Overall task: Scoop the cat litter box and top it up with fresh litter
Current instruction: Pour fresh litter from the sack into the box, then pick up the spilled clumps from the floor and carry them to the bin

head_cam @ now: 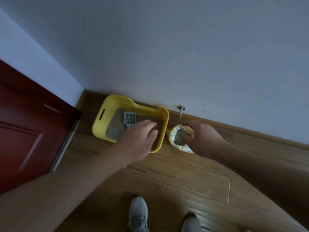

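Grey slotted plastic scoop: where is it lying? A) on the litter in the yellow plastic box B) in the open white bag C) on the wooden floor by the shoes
A: the grey slotted plastic scoop lies on the litter inside the yellow plastic box, its handle running under the left hand.

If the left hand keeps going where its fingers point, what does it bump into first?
Most likely the litter in the far right corner of the yellow litter box, then its wall. How high the left hand is stays unclear.
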`<state>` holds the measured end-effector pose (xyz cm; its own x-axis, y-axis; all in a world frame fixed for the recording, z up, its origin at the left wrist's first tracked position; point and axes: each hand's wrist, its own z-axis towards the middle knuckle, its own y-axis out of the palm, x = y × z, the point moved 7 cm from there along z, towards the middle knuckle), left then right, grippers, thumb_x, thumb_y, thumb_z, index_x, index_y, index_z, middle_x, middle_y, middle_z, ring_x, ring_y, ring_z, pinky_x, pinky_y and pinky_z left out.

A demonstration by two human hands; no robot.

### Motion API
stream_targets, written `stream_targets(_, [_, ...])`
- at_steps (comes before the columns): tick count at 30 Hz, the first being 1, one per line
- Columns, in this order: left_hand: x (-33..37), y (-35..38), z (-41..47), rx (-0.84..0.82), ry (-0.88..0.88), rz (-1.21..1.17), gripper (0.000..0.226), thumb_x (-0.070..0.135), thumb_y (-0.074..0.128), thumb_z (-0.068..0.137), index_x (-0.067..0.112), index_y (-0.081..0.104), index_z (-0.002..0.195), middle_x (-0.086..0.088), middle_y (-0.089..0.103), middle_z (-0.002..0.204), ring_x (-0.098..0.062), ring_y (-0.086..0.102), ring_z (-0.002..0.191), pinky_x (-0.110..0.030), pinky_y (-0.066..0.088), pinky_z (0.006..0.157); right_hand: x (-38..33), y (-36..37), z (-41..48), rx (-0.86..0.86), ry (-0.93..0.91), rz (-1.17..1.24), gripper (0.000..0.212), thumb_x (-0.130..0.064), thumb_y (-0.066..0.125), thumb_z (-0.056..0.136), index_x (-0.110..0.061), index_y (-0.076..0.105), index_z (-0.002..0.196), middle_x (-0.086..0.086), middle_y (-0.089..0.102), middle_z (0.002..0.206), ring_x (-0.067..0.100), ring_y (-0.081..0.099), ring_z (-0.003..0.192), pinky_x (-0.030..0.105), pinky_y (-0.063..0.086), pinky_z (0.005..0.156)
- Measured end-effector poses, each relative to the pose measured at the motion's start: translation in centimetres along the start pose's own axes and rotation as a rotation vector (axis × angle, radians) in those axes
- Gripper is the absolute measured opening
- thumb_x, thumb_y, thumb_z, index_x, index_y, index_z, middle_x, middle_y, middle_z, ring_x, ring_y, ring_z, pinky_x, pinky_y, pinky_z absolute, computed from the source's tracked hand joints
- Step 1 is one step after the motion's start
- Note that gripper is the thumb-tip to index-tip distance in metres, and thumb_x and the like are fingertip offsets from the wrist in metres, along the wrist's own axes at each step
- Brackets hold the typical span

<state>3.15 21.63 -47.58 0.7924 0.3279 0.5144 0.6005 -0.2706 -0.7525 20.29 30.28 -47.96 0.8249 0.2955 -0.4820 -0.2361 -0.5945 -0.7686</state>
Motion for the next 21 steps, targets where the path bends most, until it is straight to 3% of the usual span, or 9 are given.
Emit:
stream_targets(4, [-3.6,-3.2,-3.8,0.075,-0.104,-0.040,0.049,0.041,0.027,0.105,0.022,0.038,0.149,0.004,0.035,0.156,-0.010,0.027,0.145,-0.038,0.026,0.119,-5.8,1.0,-0.9,-0.060,-0.077,-0.046,0.047,-0.049,0.049,0.092,-0.028,0.053,0.134,-0.004,0.058,0.135,0.020,0.057,0.117,0.041,0.049,0.097])
stream_targets(8, [-7.8,-4.3,-7.6,0.125,-0.151,-0.094,0.046,0.037,0.031,0.106,0.020,0.039,0.148,0.004,0.037,0.155,-0.011,0.030,0.143,-0.032,0.028,0.116,-10.9,4.4,-1.4,-0.121,-0.159,-0.157,0.041,-0.042,0.049,0.098,-0.021,0.055,0.133,-0.001,0.056,0.137,0.021,0.054,0.121,0.029,0.042,0.091])
stream_targets(13, [-15.4,-3.6,-11.4,0.130,-0.221,-0.086,0.048,0.042,0.030,0.105,0.024,0.038,0.149,0.003,0.033,0.157,-0.013,0.026,0.145,-0.034,0.024,0.117,-15.7,11.6,-0.6,-0.173,-0.228,-0.193,0.050,-0.042,0.051,0.096,-0.018,0.050,0.140,0.002,0.051,0.144,0.023,0.049,0.129,0.030,0.039,0.103])
stream_targets(21, [-24.3,-0.3,-14.2,0.098,-0.355,-0.034,0.051,0.047,0.033,0.103,0.027,0.035,0.149,0.003,0.029,0.159,-0.017,0.025,0.146,-0.038,0.024,0.118,-19.0,20.9,1.8,-0.260,-0.300,-0.213,0.055,-0.046,0.049,0.096,-0.021,0.043,0.145,0.001,0.046,0.149,0.022,0.045,0.135,0.034,0.036,0.107])
